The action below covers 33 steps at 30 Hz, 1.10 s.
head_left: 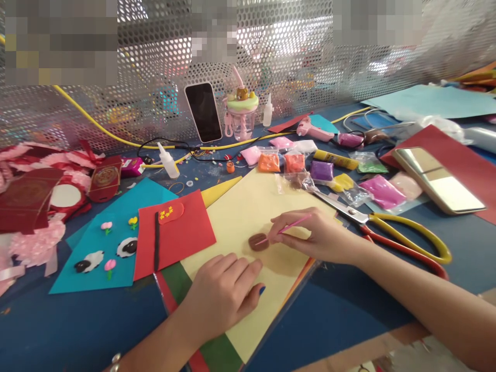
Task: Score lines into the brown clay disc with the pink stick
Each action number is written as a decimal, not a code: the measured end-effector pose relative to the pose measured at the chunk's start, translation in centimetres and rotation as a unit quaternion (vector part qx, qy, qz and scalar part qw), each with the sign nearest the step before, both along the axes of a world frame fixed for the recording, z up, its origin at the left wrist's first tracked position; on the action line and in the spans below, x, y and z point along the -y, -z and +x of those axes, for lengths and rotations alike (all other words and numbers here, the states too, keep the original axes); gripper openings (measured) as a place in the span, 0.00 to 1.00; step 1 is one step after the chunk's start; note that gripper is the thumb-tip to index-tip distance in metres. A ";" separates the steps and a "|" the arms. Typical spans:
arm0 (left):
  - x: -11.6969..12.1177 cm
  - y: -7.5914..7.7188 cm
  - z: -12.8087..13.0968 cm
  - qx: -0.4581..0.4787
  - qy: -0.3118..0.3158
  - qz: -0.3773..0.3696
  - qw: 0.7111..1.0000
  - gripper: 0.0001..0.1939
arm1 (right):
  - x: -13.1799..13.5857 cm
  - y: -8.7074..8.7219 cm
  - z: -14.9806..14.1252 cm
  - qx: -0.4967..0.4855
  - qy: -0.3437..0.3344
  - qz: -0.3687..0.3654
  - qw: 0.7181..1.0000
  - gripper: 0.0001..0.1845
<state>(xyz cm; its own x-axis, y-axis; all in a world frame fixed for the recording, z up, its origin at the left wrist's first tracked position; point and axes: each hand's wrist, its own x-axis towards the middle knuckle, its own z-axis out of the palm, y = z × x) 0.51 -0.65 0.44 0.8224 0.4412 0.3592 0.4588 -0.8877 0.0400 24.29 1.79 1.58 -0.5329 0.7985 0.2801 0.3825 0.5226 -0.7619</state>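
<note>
Pale yellow paper [232, 217] lies in front of me with a brown oval of clay [258, 242] on it, marked with grooves along its surface. My right hand [306, 235] pinches a thin pink stick [293, 223], whose tip rests on the brown clay. To the lower left of the clay, my left hand [228, 289] lies on the paper, palm down and holding nothing. Its fingers are loosely bent and the thumb stands apart. Left of it sits a red sheet [186, 227] bearing a black strip and a red-orange clay shape with yellow flowers.
A blue sheet [93, 258] carries clay sheep and flowers at left. Large scissors [356, 214] lie right of the paper, near several clay packets [321, 170] and a gold phone-like slab [442, 181]. Behind stand a glue bottle [168, 161], phone [203, 112] and cup [242, 119].
</note>
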 end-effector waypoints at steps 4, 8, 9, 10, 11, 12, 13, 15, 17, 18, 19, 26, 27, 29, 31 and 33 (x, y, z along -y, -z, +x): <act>0.0 0.1 0.0 -0.004 0.001 -0.003 1.000 0.13 | 0.1 0.4 -0.4 -0.001 -0.017 0.008 1.000 0.08; 0.1 0.0 0.0 -0.005 -0.002 -0.003 1.000 0.13 | 0.2 0.4 -0.5 0.006 -0.017 0.009 1.000 0.08; 0.1 0.0 0.0 -0.005 -0.002 -0.002 1.000 0.13 | 0.2 0.4 -0.6 0.007 -0.017 0.008 1.000 0.08; 0.1 0.0 0.0 -0.005 -0.001 -0.002 1.000 0.13 | 0.2 0.4 -0.6 0.008 -0.018 0.008 1.000 0.08; 0.1 0.0 0.0 -0.005 -0.001 -0.001 1.000 0.13 | 0.2 0.4 -0.6 0.009 -0.018 0.008 1.000 0.08; 0.1 0.0 0.0 -0.004 -0.001 0.001 1.000 0.13 | 0.2 0.4 -0.6 0.010 -0.018 0.008 1.000 0.08; 0.0 0.0 0.0 -0.004 -0.001 0.002 1.000 0.13 | 0.2 0.4 -0.6 0.011 -0.017 0.009 1.000 0.08; 0.0 0.0 0.1 -0.005 -0.003 0.003 1.000 0.13 | 0.1 0.4 -0.7 0.015 -0.016 0.009 1.000 0.08; 0.0 0.0 0.1 -0.006 -0.003 0.006 1.000 0.13 | 0.1 0.5 -0.7 0.019 -0.014 0.009 1.000 0.08; 0.0 0.0 0.1 -0.006 -0.003 0.007 1.000 0.14 | 0.1 0.5 -0.8 0.022 -0.013 0.010 1.000 0.08; 0.0 -0.1 0.1 -0.006 -0.003 0.009 1.000 0.14 | 0.1 0.4 -0.8 0.025 -0.013 0.009 1.000 0.09; 0.1 -0.1 0.1 -0.007 -0.002 0.011 1.000 0.14 | 0.1 0.2 -0.9 0.038 -0.019 0.020 0.999 0.10; 0.1 -0.1 0.1 -0.007 -0.003 0.012 1.000 0.14 | 0.1 0.2 -0.9 0.039 -0.021 0.023 0.999 0.10; 0.0 -0.1 0.1 -0.007 -0.003 0.011 1.000 0.14 | 0.0 0.2 -0.9 0.038 -0.025 0.031 0.998 0.10; 0.0 -0.1 0.1 -0.008 -0.002 0.007 1.000 0.14 | 0.1 0.2 -1.0 0.036 -0.027 0.034 0.998 0.11; 0.0 -0.2 0.1 -0.009 0.000 0.004 1.000 0.14 | 0.1 0.2 -0.9 0.033 -0.030 0.030 0.999 0.11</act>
